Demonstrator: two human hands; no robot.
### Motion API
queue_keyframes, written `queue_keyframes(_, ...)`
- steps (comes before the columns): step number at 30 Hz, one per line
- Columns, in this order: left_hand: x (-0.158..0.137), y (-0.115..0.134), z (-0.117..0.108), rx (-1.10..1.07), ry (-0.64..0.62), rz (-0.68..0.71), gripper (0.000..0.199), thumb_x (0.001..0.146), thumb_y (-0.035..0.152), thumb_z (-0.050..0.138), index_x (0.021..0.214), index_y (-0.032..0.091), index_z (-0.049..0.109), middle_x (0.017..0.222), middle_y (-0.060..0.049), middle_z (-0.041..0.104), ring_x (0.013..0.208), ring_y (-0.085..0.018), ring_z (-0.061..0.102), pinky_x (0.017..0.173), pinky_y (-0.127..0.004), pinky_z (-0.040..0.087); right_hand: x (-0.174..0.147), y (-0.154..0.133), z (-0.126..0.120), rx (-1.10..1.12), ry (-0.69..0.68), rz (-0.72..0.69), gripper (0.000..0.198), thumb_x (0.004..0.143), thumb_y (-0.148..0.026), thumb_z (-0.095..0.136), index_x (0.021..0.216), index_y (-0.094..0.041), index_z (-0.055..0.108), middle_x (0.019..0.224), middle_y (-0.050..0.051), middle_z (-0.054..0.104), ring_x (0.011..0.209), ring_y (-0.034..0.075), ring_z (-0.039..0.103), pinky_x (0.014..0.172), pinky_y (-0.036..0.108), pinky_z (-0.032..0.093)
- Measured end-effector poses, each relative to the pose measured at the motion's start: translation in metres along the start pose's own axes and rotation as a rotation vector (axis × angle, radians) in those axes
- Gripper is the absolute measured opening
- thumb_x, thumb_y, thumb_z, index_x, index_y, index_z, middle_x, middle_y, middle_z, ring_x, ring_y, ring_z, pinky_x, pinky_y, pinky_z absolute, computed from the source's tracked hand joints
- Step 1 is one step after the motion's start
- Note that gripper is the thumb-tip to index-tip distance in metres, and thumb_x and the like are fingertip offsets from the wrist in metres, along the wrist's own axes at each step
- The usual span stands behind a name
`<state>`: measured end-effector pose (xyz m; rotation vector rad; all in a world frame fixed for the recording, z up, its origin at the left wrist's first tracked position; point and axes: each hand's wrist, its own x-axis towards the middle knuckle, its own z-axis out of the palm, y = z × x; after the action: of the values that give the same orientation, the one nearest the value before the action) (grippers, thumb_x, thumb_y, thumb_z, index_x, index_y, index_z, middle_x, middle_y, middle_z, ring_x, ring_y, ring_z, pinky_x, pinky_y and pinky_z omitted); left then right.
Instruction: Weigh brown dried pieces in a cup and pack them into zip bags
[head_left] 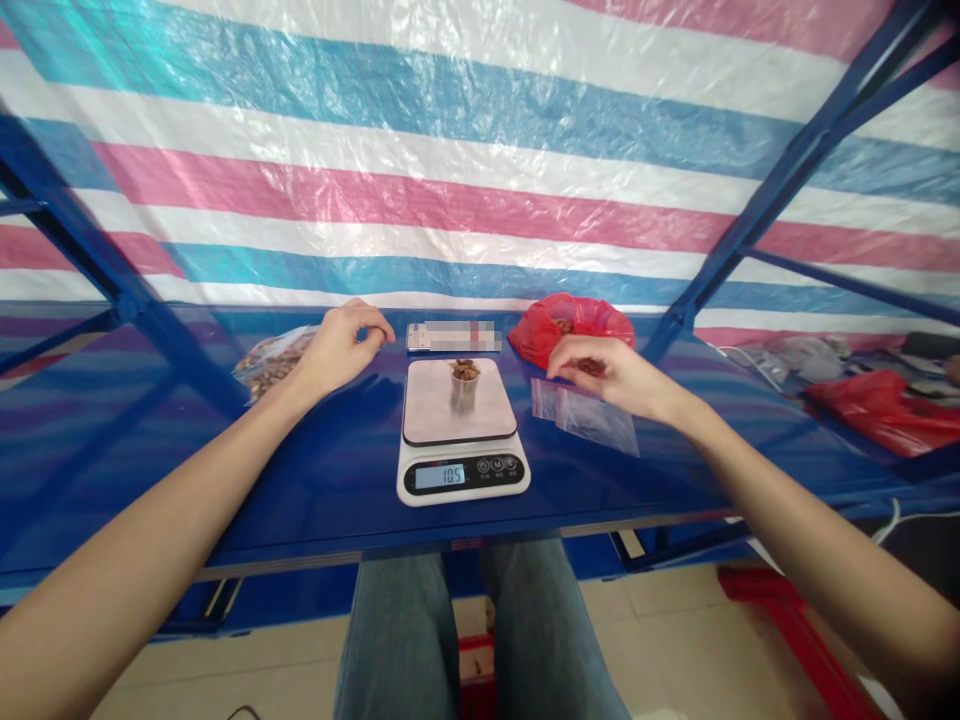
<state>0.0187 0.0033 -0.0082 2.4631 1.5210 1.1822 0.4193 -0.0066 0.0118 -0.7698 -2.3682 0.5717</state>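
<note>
On the scale's platform stands a small cup (463, 392) heaped with brown dried pieces (466, 369). The white digital scale (465, 484) displays 10.5. My left hand (349, 345) hovers left of the scale beside a clear bag of brown pieces (276, 362), its fingers loosely curled and nothing visible in them. Right of the scale, my right hand (606, 372) is closed, with brown dried pieces (591, 367) showing in its fingers. It is just in front of an open red plastic bag (574, 318) holding more brown pieces. Small clear zip bags (596, 420) lie below that hand.
Behind the scale lies a phone (417, 337), partly blurred out. The blue table (315, 510) is bounded by blue metal frame posts (780, 170) and a striped plastic sheet (450, 170). Another red bag (892, 405) lies at the far right.
</note>
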Motion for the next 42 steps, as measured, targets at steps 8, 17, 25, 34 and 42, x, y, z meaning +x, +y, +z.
queue_keyframes(8, 0.001, 0.001, -0.001, 0.004, 0.003, 0.013, 0.027, 0.079, 0.022, 0.048, 0.071, 0.023, 0.073, 0.073, -0.004, 0.072, 0.084, -0.025, 0.065, 0.082, -0.037, 0.05, -0.036, 0.004, -0.012, -0.063, -0.282, 0.007, 0.028, 0.096, -0.033, 0.072, 0.122, -0.023, 0.076, 0.123, 0.011, 0.071, 0.115, 0.026, 0.067, 0.102, 0.041, 0.052)
queue_keyframes(17, 0.001, -0.007, 0.0, 0.019, 0.025, 0.013, 0.027, 0.079, 0.02, 0.047, 0.073, 0.022, 0.074, 0.075, -0.005, 0.072, 0.084, -0.025, 0.064, 0.08, -0.037, 0.049, -0.025, 0.007, -0.009, -0.272, -0.23, -0.064, 0.021, 0.098, -0.034, 0.069, 0.084, -0.019, 0.072, 0.094, 0.009, 0.066, 0.091, 0.024, 0.062, 0.082, 0.037, 0.048)
queue_keyframes(25, 0.007, 0.046, -0.03, -0.082, 0.261, 0.131, 0.027, 0.097, 0.025, 0.048, 0.102, 0.022, 0.074, 0.103, -0.006, 0.073, 0.103, -0.022, 0.066, 0.098, -0.04, 0.052, -0.014, -0.06, -0.043, -0.517, 0.365, -0.185, 0.017, 0.096, -0.04, 0.072, 0.087, -0.026, 0.072, 0.088, 0.006, 0.061, 0.087, 0.026, 0.059, 0.081, 0.044, 0.046)
queue_keyframes(34, 0.046, 0.125, -0.037, -0.207, -0.177, 0.313, 0.034, 0.09, 0.031, 0.07, 0.122, 0.021, 0.069, 0.121, -0.007, 0.075, 0.115, -0.028, 0.068, 0.103, -0.044, 0.054, 0.091, -0.109, 0.014, -0.515, 0.396, -0.5, 0.014, 0.103, -0.02, 0.057, 0.096, -0.024, 0.068, 0.094, 0.005, 0.06, 0.095, 0.025, 0.056, 0.086, 0.044, 0.047)
queue_keyframes(42, 0.055, 0.083, -0.019, -0.108, 0.044, 0.318, 0.041, 0.091, 0.015, 0.052, 0.129, 0.018, 0.066, 0.131, -0.008, 0.073, 0.124, -0.024, 0.066, 0.112, -0.042, 0.048, 0.114, -0.065, 0.049, -0.475, 0.483, -0.573, 0.021, 0.106, -0.019, 0.046, 0.101, -0.022, 0.067, 0.105, 0.01, 0.073, 0.105, 0.026, 0.064, 0.092, 0.043, 0.05)
